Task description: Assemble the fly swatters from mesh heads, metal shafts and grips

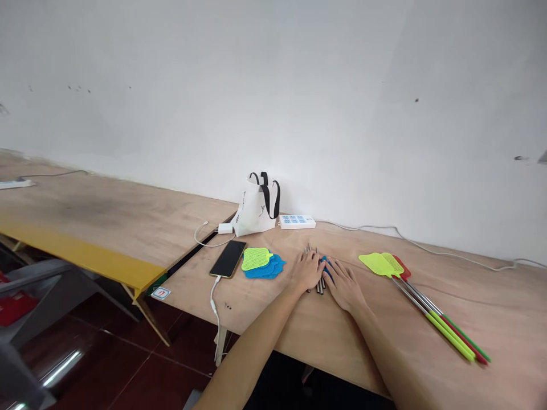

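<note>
The tote bag [252, 210] looks like smooth, matt cloth. Right beside it, the power strip [298, 222] is smooth, hard-looking plastic. Nearer than the bag, the phone [228, 258] has a glossy, glass-like face, the stacked swatter heads [256, 259] are perforated plastic, and the rods [320, 287] are shiny metal. Beneath the bag, the tabletop [265, 302] is smooth, mostly matt wood.

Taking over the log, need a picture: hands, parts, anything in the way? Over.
Left hand over metal rods. Right hand at blue piece, mostly covered. Phone and swatters off to the sides, apart from hands.
</note>
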A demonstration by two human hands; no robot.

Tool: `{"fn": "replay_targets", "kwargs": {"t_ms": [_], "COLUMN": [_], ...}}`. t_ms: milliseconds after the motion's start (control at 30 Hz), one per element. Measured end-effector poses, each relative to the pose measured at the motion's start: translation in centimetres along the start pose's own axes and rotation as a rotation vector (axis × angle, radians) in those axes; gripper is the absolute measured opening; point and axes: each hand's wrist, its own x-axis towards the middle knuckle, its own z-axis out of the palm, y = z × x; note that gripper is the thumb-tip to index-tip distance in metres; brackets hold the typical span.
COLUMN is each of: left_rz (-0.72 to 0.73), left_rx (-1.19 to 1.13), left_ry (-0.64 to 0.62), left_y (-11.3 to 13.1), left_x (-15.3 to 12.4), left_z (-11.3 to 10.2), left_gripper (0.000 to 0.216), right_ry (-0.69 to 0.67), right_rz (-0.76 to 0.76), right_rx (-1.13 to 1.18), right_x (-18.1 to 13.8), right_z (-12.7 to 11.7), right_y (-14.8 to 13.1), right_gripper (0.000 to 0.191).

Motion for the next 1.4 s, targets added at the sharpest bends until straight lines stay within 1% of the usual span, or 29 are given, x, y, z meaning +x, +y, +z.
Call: {"fn": "replay_targets", "kwargs": {"t_ms": [133,233,333,433,500,533,633,700,767,867,1033,1200,1333,1400], "left_rz": [0.004,-0.013,-0.042,-0.042,-0.017,0.000,0.042,0.050,0.068,0.103,0.088,0.081,0.096,0.118], "left_rx": [-0.016,-0.069,-0.086,-0.078,-0.083,-0.088,-0.105,-0.112,-0.109,-0.095,-0.097,-0.102,-0.108,-0.109], "left_ry": [0.021,0.040,0.029,-0.057,-0.098,-0.094,-0.014,0.022,0.029,0.017,0.008,-0.017,-0.012,-0.022], "left_y": [-0.5,-1.4,-2.8,-3.9,-4.3,-4.4,-4.4,-4.3,-4.3,-4.3,-4.3,-4.4,-4.7,-4.8], "left_x": [0.3,1.1,2.5,4.0,4.6,4.7,4.6,4.3,4.1,4.0,4.0,3.9,3.8,3.9], "left_z": [0.3,0.5,0.2,0.0,0.1,0.1,0.2,0.2,0.0,-0.2,-0.3,-0.2,-0.1,0.0], "left_gripper": [0.043,0.050,0.058,0.060,0.057,0.055,0.049,0.048,0.047,0.044,0.042,0.043,0.043,0.044], "right_ry": [0.069,0.070,0.041,-0.030,-0.078,-0.093,-0.107,-0.106,-0.106,-0.123,-0.155,-0.110,-0.064,-0.028], "right_rz": [-0.113,-0.170,-0.231,-0.291,-0.304,-0.305,-0.338,-0.398,-0.448,-0.448,-0.411,-0.438,-0.463,-0.449], "right_rx": [0.013,0.025,0.049,0.098,0.123,0.130,0.141,0.144,0.146,0.154,0.167,0.158,0.166,0.175], "right_x": [0.7,1.3,1.8,2.1,2.2,2.2,2.1,1.9,1.8,1.7,1.5,0.9,0.3,0.1], "right_z": [0.0,-0.5,-1.0,-1.4,-1.5,-1.5,-1.4,-1.2,-1.0,-0.8,-1.3,-1.8,-1.9,-1.9], "right_y": [1.3,2.0,2.2,2.2,2.2,2.2,2.5,2.7,2.8,2.8,2.5,1.9,0.5,-0.3], "right_gripper": [0.060,0.063,0.068,0.071,0.071,0.071,0.074,0.083,0.092,0.096,0.088,0.082,0.088,0.087]}}
